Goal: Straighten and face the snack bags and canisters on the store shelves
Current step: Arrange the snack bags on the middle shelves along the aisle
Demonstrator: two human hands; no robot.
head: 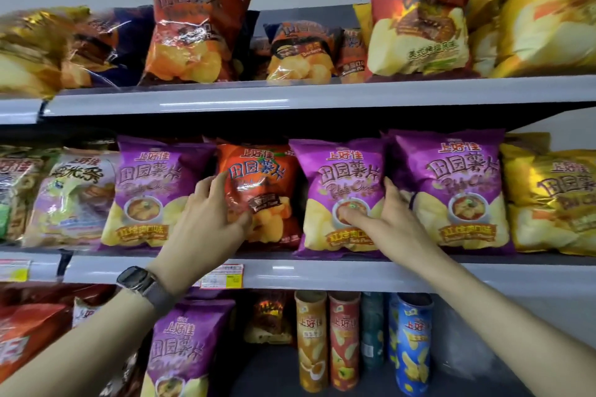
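Observation:
On the middle shelf [322,274] stands a row of chip bags. My left hand [206,216], with a watch on its wrist, grips the left edge of an orange-red chip bag [267,184]. My right hand [383,216] holds the right edge of the middle purple chip bag [332,177], thumb on its front and fingers tucked behind it. Further purple bags stand at the left [145,184] and right [458,184]. Several canisters [342,342] stand upright on the lower shelf.
A gold bag [554,203] stands at the far right of the middle shelf, pale snack bags [71,200] at the left. The top shelf [290,97] holds orange, red and gold bags, some leaning. Price tags [222,277] hang on the shelf rail. A purple bag [183,345] stands below.

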